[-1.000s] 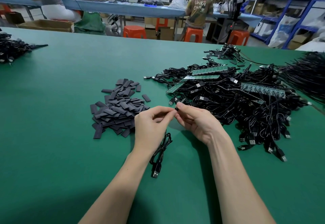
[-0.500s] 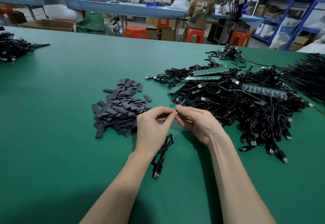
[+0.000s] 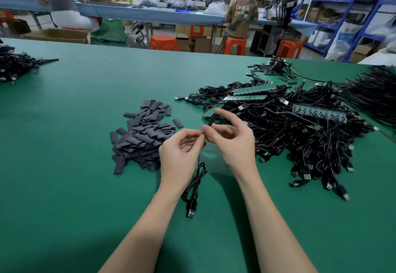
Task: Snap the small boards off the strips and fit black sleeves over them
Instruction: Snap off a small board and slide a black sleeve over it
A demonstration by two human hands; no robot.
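One broad green felt-topped worktable [image 3: 75, 165] carries everything you need. On your right sprawls a big tangle of thin black USB cables [image 3: 300, 139], too many to count, with four green circuit-board strips [image 3: 254, 89] lying on top that you can make out. To your left sits a heap of flat black sleeves [image 3: 141, 139], several dozen at least. One looped black cable [image 3: 196, 184] hangs from your hands, its plug resting on the table. Your left hand [image 3: 180, 154] pinches the cable's end between thumb and fingertips; your right hand [image 3: 232, 138] pinches a single black sleeve [image 3: 210, 121] there, its other fingers spread loose. The small board itself is hidden under your fingers. Judge that board light, stiff and brittle at its solder joints, so hold it by the edges. The sleeve looks soft and thin; squeeze its sides to open the mouth, then slide it on.
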